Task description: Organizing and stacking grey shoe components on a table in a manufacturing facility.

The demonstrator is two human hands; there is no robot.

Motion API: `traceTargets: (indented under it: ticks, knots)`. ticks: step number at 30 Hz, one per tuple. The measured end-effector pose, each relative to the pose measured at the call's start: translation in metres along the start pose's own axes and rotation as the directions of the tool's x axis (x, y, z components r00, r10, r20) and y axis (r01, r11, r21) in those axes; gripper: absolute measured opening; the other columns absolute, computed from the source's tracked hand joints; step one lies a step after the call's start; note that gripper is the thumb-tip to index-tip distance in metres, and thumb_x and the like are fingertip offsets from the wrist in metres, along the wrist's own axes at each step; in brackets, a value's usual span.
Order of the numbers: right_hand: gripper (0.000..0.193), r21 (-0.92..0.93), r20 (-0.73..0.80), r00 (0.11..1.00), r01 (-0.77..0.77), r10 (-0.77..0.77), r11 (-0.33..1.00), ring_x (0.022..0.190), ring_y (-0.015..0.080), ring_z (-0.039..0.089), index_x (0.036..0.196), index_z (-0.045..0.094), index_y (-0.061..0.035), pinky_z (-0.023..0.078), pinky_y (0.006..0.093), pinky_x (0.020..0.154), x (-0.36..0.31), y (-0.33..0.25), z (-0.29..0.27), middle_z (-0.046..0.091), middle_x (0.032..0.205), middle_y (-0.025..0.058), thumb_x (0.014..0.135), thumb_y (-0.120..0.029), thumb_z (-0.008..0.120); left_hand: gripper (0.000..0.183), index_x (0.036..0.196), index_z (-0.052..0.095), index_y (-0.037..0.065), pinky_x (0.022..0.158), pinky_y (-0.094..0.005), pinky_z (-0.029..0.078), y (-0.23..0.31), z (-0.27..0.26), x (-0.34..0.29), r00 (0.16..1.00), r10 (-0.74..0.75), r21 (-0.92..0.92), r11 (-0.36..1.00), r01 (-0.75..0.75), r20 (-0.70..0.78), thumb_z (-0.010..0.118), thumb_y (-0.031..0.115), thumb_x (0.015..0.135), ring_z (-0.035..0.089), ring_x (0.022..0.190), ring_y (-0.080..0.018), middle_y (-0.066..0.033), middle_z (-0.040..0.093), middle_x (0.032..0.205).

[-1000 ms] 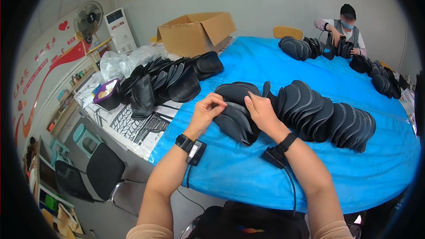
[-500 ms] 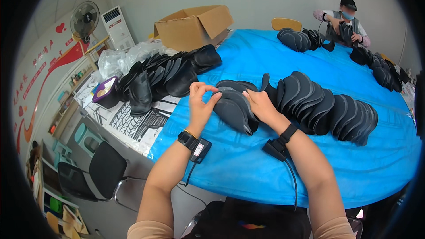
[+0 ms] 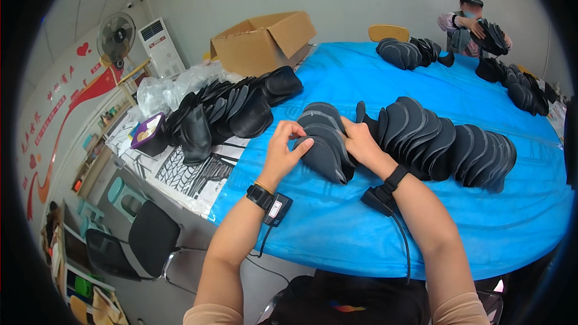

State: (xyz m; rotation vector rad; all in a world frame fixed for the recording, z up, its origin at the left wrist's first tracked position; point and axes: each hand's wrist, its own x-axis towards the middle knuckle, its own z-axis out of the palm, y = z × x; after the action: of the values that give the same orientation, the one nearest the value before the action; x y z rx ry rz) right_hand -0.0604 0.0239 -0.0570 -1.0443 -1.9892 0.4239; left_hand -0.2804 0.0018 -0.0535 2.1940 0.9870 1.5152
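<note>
A small stack of black curved pieces (image 3: 322, 138), overlapping like petals and edged in grey, stands between my hands over the blue-covered table. My left hand (image 3: 288, 147) pinches the stack's left edge, its thumb on the near face and its forefinger bent. On the other side, my right hand (image 3: 361, 143) grips the right edge, with some fingers hidden behind the pieces. Just right of that hand lies a long fanned row of similar black pieces (image 3: 415, 138). Both my wrists carry black straps with cabled boxes.
A heap of black pieces (image 3: 232, 108) lies at the left, near a purple container (image 3: 150, 135) and clear plastic bags (image 3: 159, 93). A cardboard box (image 3: 259, 42) stands behind. Across the table (image 3: 343, 72), a co-worker (image 3: 472, 24) holds a bundle of pieces near other piles.
My left hand has shifted slightly right along the stack, and the pieces between my hands sit more fanned, with upper ones showing more. The co-worker's bundle has been raised and tilted.
</note>
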Motion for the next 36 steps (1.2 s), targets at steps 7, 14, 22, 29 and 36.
traceTargets:
  ticks: [7, 14, 22, 29, 36]
  knots:
    - [0.027, 0.29, -0.101, 0.984, -0.114, 0.149, 0.95, 0.072, 0.0348, 0.06, 0.099, 0.06, 0.0034, 0.046, 0.0398, 0.068, 0.0, -0.013, -0.021, 0.062, 0.075, 0.0232, 0.087, -0.022, 0.061, 0.028, 0.088, 0.056, 0.004, 0.081, -0.0293, 0.044, -0.003, -0.002, -0.001, 0.999, 0.013, 0.051, 0.999, -0.014, 0.034, 0.075, 0.023, 0.08, 0.053, 0.094, -0.0188, -0.0077, 0.055, 0.099]
    - [0.033, 0.116, 0.062, 0.994, -0.092, 0.085, 0.989, 0.068, 0.0361, 0.06, 0.095, 0.059, 0.0067, 0.046, 0.0408, 0.065, -0.004, -0.041, -0.045, 0.061, 0.073, 0.0236, 0.087, -0.025, 0.061, 0.031, 0.081, 0.055, 0.004, 0.074, -0.0321, 0.045, -0.002, -0.005, 0.0, 0.999, -0.006, 0.082, 0.997, 0.004, 0.032, 0.077, 0.025, 0.076, 0.055, 0.085, -0.0217, -0.0065, 0.056, 0.088]
    - [0.058, -0.21, 0.245, 0.957, -0.104, 0.155, 0.972, 0.09, 0.0327, 0.066, 0.112, 0.063, -0.0018, 0.05, 0.0398, 0.081, -0.016, -0.04, -0.04, 0.069, 0.094, 0.0192, 0.082, -0.052, 0.062, 0.027, 0.082, 0.056, 0.004, 0.08, -0.0303, 0.047, -0.001, -0.001, 0.0, 0.999, -0.041, 0.056, 0.998, 0.039, 0.033, 0.075, 0.023, 0.08, 0.055, 0.095, -0.0206, -0.0096, 0.055, 0.101]
    - [0.051, 0.446, 0.164, 0.952, -0.305, 0.258, 0.841, 0.077, 0.0203, 0.058, 0.099, 0.061, 0.0072, 0.045, 0.0347, 0.072, -0.017, -0.011, -0.03, 0.064, 0.082, 0.013, 0.083, -0.041, 0.065, 0.022, 0.084, 0.058, 0.006, 0.081, -0.0324, 0.046, -0.011, 0.002, -0.002, 0.999, -0.045, -0.045, 0.998, 0.046, 0.03, 0.073, 0.022, 0.081, 0.054, 0.098, -0.021, -0.0096, 0.055, 0.104]
    - [0.04, 0.352, 0.066, 0.895, -0.436, 0.442, 0.829, 0.068, 0.022, 0.05, 0.08, 0.054, 0.0089, 0.041, 0.0393, 0.063, -0.009, -0.015, -0.027, 0.059, 0.074, 0.0176, 0.087, -0.029, 0.063, 0.022, 0.084, 0.057, 0.005, 0.081, -0.027, 0.045, -0.018, -0.002, -0.003, 0.999, 0.037, 0.026, 0.999, -0.038, 0.015, 0.071, 0.022, 0.085, 0.052, 0.093, -0.0145, -0.0066, 0.053, 0.102]
